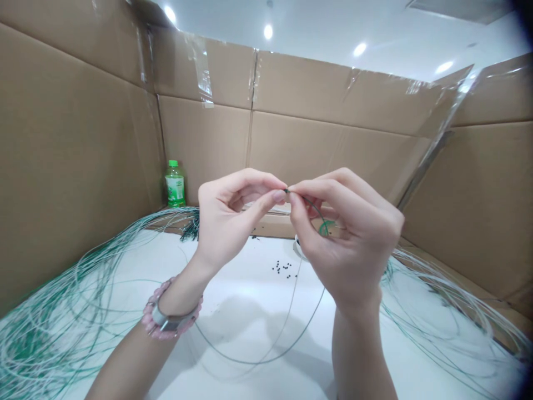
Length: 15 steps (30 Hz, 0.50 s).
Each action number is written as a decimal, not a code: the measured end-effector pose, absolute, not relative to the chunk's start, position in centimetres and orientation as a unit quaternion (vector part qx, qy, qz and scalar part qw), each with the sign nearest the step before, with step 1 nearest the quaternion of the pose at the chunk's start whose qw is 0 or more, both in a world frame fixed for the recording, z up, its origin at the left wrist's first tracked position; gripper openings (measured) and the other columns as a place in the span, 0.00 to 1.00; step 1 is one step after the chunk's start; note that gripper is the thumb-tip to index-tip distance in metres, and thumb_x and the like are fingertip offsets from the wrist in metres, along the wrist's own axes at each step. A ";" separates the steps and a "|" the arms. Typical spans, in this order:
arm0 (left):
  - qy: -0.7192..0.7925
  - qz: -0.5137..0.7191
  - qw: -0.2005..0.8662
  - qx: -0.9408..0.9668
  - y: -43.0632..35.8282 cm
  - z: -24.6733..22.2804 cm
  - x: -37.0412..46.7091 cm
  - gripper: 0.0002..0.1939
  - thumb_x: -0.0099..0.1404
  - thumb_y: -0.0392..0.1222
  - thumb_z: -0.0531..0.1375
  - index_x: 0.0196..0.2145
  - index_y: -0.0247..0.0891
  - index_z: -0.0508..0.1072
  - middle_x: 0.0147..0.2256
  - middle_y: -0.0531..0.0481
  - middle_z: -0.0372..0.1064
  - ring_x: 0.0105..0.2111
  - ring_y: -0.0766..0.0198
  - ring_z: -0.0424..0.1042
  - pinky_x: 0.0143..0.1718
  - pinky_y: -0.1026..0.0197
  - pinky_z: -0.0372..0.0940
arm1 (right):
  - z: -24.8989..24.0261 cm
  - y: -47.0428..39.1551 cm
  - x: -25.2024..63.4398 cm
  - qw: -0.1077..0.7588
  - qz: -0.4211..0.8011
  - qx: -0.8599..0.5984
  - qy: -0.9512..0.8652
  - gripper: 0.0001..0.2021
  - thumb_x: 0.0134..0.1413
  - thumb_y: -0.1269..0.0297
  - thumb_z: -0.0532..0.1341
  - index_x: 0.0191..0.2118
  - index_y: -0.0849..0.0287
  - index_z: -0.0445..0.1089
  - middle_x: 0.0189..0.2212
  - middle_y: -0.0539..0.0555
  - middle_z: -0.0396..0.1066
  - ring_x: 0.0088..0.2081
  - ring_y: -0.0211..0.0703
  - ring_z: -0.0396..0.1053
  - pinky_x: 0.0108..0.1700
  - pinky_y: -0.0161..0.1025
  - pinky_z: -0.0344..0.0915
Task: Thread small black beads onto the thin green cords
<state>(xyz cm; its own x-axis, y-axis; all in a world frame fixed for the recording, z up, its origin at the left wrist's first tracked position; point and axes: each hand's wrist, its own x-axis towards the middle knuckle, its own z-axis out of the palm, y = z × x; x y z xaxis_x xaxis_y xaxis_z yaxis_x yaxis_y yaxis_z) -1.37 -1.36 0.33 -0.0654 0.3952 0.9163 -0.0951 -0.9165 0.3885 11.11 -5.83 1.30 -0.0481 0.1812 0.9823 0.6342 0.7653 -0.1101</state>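
Your place: a makeshift workstation, kind of room not certain. Around you: taped cardboard walls (316, 144) on three sides. Before you: white worktop (158, 261), bundles of green and white wire (54, 311) along its left and right edges, small black pieces (283, 268) loose on top. Overhead: pale ceiling (316, 25), round lights (268, 31).
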 end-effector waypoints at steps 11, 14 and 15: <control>0.137 0.732 0.183 0.642 -1.3 0.2 -1.3 0.02 0.57 0.35 0.63 0.29 0.38 0.76 0.24 0.55 0.74 0.24 0.71 0.74 0.28 0.71 0.71 | 1.1 -4.9 11.2 0.656 -0.078 -0.268 -0.701 0.04 0.52 0.73 0.61 0.32 0.58 0.73 0.27 0.48 0.70 0.28 0.32 0.67 0.26 0.32 0.68; 0.145 0.732 0.163 0.646 -1.6 0.2 -1.2 0.02 0.58 0.36 0.62 0.28 0.37 0.76 0.24 0.56 0.74 0.23 0.73 0.73 0.26 0.73 0.69 | 1.2 -5.0 10.9 0.650 -0.101 -0.283 -0.698 0.04 0.51 0.73 0.61 0.30 0.58 0.72 0.26 0.48 0.69 0.27 0.32 0.66 0.23 0.32 0.64; 0.149 0.730 0.153 0.649 -1.6 0.3 -1.1 0.02 0.57 0.36 0.62 0.28 0.37 0.75 0.24 0.56 0.74 0.23 0.73 0.73 0.26 0.73 0.69 | 1.3 -5.1 11.0 0.646 -0.114 -0.294 -0.695 0.04 0.50 0.73 0.61 0.29 0.58 0.71 0.26 0.48 0.69 0.27 0.33 0.66 0.23 0.32 0.63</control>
